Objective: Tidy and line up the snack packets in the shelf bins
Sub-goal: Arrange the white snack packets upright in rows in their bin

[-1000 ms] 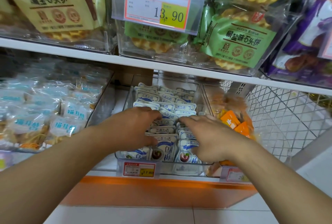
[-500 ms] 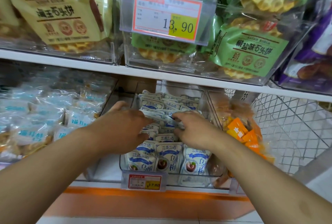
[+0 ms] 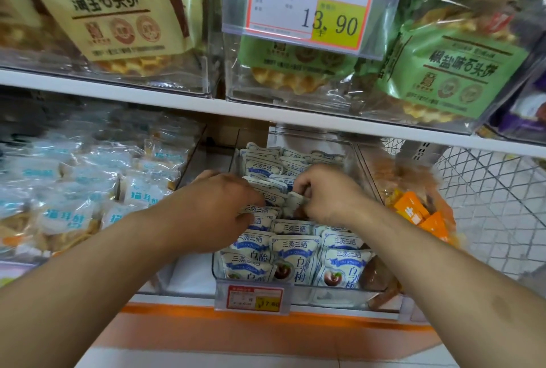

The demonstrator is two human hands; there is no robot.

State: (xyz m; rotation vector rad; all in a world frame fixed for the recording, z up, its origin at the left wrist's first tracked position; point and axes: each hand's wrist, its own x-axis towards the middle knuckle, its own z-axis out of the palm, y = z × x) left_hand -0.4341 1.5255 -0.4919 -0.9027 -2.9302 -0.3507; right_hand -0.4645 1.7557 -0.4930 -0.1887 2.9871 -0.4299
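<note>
Small white-and-blue foil snack packets stand in rows inside clear plastic shelf bin. Right hand pinches one packet mid-bin – likely to straighten it. Left hand presses left row, fingers curled over packets – steadying.

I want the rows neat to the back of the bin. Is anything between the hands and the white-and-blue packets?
Nothing visible. The left hand rests on the white-and-blue packets in the clear bin; the right hand pinches one packet.
</note>
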